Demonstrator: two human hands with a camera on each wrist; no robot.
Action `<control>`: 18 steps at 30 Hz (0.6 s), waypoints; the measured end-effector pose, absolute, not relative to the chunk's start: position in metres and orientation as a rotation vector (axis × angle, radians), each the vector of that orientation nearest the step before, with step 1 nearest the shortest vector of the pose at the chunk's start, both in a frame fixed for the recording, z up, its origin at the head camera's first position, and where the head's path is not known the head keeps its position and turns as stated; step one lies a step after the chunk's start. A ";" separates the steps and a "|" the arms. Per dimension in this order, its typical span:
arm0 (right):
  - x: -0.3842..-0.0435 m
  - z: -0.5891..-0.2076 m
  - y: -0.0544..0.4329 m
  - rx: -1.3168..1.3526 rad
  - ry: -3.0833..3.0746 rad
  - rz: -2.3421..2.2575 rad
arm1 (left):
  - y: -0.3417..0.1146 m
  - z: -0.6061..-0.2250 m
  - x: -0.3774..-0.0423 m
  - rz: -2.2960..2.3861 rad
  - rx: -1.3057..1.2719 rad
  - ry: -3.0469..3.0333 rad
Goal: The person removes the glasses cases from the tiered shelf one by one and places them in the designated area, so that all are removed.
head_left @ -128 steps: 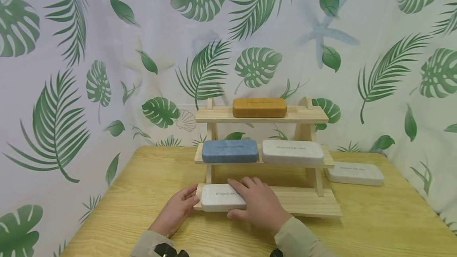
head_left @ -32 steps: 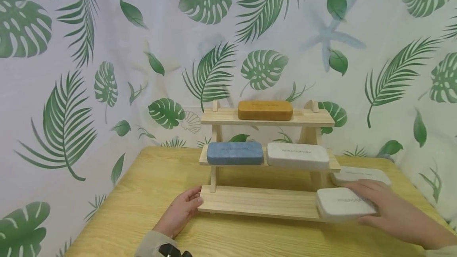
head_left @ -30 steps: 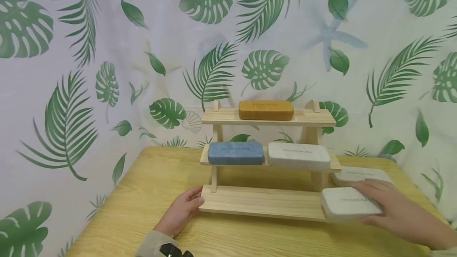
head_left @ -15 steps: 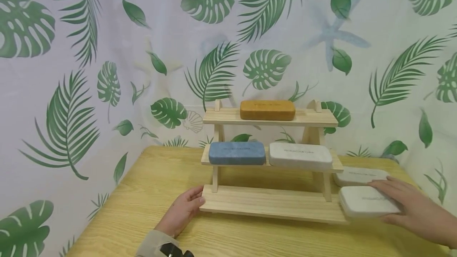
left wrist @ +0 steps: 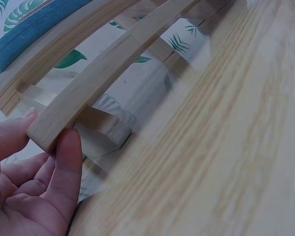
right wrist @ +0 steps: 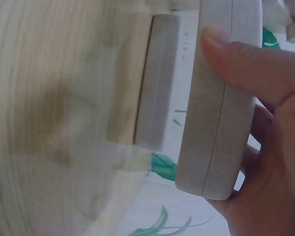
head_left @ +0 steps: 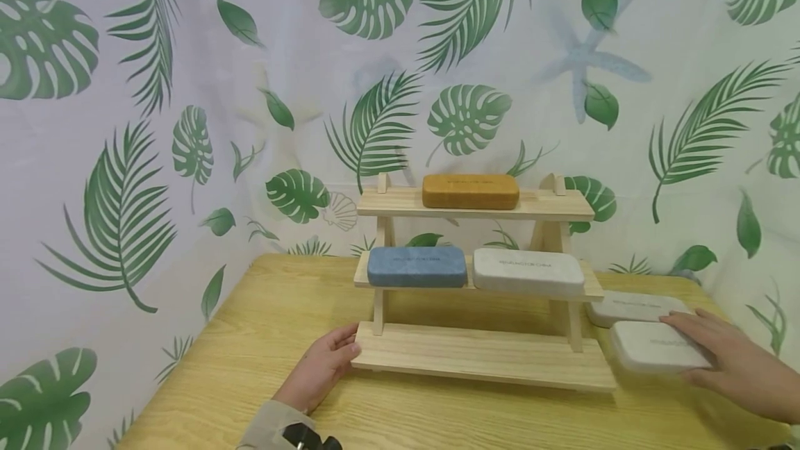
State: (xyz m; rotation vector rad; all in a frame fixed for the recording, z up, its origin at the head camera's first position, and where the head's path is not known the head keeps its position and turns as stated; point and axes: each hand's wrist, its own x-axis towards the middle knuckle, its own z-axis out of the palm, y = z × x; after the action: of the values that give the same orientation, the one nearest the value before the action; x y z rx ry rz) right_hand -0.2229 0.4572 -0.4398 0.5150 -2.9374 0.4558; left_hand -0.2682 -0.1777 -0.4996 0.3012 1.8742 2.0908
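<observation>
My right hand [head_left: 740, 363] grips a white glasses case [head_left: 659, 347], thumb on its near side, just right of the stand's bottom board. In the right wrist view this case [right wrist: 214, 113] shows a seam along its side and appears held above the table. My left hand [head_left: 320, 369] pinches the left end of the three-tier wooden stand's [head_left: 481, 360] bottom board; the left wrist view shows the thumb on one face of the board [left wrist: 88, 86] and a finger on the other. A second white glasses case [head_left: 631, 307] lies on the table behind the held one, partly covered by it.
An orange glasses case [head_left: 471, 192] sits on the top tier. The middle tier carries a blue glasses case [head_left: 417, 267] and another white glasses case [head_left: 528, 271]. The wooden table [head_left: 262, 311] meets a leaf-patterned curtain [head_left: 281, 68] at the back.
My right hand has lifted the white glasses case off the stand's bottom board and carried it right, past the board's end. My left hand has stayed on the board's left end.
</observation>
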 end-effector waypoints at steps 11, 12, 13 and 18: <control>-0.239 -0.451 0.465 0.397 -3.025 0.325 | -0.177 -0.503 -0.271 2.092 0.284 1.877; -0.241 -0.452 0.466 0.390 -3.028 0.322 | -0.177 -0.503 -0.271 2.092 0.283 1.878; -0.242 -0.454 0.466 0.388 -3.029 0.324 | -0.177 -0.503 -0.271 2.092 0.281 1.881; -0.249 -0.460 0.466 0.396 -3.030 0.373 | -0.176 -0.502 -0.272 2.094 0.282 1.883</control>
State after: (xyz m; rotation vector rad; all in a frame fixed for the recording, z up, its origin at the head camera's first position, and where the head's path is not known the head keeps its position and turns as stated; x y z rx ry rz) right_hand -0.2491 0.4656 -0.4604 0.3959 -3.0302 0.3732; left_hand -0.2719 -0.1764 -0.5022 0.2815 1.8827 2.0945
